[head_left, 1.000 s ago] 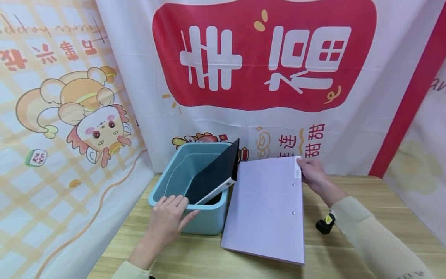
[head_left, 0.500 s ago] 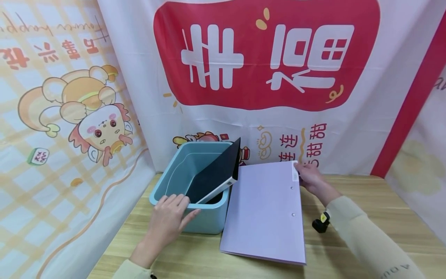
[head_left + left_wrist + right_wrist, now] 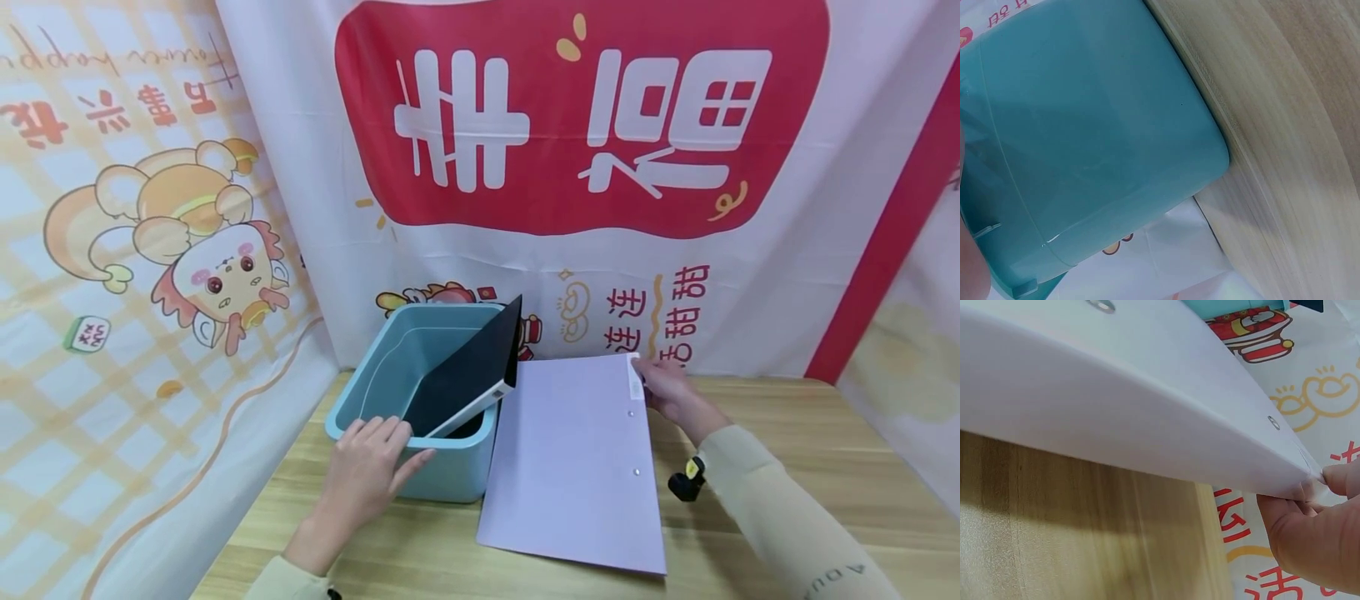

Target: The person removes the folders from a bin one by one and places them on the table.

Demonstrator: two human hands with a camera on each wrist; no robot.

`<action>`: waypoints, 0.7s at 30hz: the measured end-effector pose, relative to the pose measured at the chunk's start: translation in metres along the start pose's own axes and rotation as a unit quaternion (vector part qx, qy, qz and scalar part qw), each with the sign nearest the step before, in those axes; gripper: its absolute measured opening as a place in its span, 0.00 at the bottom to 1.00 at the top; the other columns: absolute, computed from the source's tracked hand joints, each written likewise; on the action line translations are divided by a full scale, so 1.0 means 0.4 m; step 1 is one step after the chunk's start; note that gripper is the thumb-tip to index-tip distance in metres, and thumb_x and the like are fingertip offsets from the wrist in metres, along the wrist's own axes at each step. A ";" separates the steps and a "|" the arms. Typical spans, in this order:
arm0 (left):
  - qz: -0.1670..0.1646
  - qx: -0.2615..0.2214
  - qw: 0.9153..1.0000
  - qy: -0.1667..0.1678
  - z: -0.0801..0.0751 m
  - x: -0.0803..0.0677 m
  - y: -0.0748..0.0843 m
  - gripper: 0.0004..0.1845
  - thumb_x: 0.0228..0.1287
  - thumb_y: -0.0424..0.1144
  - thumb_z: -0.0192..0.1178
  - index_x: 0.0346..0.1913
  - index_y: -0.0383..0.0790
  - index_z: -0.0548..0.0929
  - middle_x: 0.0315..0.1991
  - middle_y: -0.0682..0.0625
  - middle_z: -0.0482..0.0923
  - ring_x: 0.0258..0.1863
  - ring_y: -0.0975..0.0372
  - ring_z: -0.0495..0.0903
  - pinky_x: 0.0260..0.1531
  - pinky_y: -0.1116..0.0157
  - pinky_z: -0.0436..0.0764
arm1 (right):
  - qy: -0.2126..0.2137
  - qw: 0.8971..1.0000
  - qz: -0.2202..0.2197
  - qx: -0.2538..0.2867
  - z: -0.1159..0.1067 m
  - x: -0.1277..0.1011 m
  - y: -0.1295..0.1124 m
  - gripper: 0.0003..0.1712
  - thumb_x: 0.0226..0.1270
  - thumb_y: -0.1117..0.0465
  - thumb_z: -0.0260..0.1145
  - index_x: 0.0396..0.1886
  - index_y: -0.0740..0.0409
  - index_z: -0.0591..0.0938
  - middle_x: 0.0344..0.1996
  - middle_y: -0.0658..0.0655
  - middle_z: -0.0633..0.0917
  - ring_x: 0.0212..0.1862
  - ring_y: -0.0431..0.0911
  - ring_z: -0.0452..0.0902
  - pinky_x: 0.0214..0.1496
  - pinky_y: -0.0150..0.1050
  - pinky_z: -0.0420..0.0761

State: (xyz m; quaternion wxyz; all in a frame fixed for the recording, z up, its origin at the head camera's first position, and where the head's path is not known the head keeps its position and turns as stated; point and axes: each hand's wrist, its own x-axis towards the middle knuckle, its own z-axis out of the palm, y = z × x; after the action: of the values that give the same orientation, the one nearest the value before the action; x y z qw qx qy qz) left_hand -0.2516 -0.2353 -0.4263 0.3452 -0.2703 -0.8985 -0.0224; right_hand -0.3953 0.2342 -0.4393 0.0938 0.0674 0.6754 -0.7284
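Observation:
My left hand (image 3: 363, 467) grips the near rim of a blue plastic bin (image 3: 442, 475), fingers over the edge and thumb along the outside. In the left wrist view the bin's wall (image 3: 1097, 125) fills much of the picture. A black binder (image 3: 465, 367) with a white edge leans inside the bin, its upper corner sticking out past the right rim. Between thumb and fingers, my right hand (image 3: 675, 396) pinches the far right corner of a lavender file folder (image 3: 570, 467) with a white label. The right wrist view shows the folder's spine (image 3: 1135, 419) tilted above the tabletop.
Bin and folder are on a wood-grain table (image 3: 795, 483). A printed cloth (image 3: 315, 167) hangs behind and along the left side. A small black and yellow device (image 3: 686, 481) sits at the right wrist.
My right hand has come slightly nearer and lower with the folder's far corner, so the folder lies a little flatter. The left hand keeps its hold on the bin.

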 end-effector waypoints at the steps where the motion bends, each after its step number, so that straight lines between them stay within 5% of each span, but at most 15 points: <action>1: 0.000 0.000 1.000 -0.001 0.000 0.000 0.000 0.24 0.73 0.66 0.52 0.30 0.50 0.68 0.25 0.61 0.60 0.24 0.65 0.62 0.29 0.65 0.62 | -0.002 1.000 0.000 0.002 -0.001 0.002 0.003 0.17 0.83 0.57 0.52 0.51 0.69 0.77 0.34 0.52 0.85 0.36 0.43 0.82 0.40 0.38 0.83; 11: -0.006 -0.003 1.000 -0.007 -0.002 0.001 0.003 0.24 0.73 0.66 0.53 0.30 0.50 0.68 0.25 0.61 0.60 0.25 0.65 0.62 0.30 0.65 0.62 | -0.042 0.998 0.008 -0.043 -0.009 0.017 0.034 0.26 0.80 0.60 0.57 0.67 0.75 0.68 0.41 0.56 0.87 0.41 0.45 0.84 0.47 0.41 0.84; 21: -0.004 -0.004 1.000 -0.001 0.002 0.001 0.002 0.24 0.73 0.66 0.52 0.30 0.50 0.68 0.25 0.61 0.60 0.24 0.65 0.61 0.29 0.65 0.62 | -0.053 0.997 -0.004 -0.058 -0.021 0.036 0.078 0.28 0.75 0.70 0.58 0.68 0.80 0.62 0.41 0.58 0.85 0.40 0.44 0.83 0.48 0.39 0.84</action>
State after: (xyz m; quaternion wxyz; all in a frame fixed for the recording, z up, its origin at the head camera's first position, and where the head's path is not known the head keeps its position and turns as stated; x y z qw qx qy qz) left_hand -0.2521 -0.2343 -0.4268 0.3430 -0.2679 -0.8999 -0.0277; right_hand -0.4026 0.2399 -0.4736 0.1305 0.0201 0.7108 -0.6908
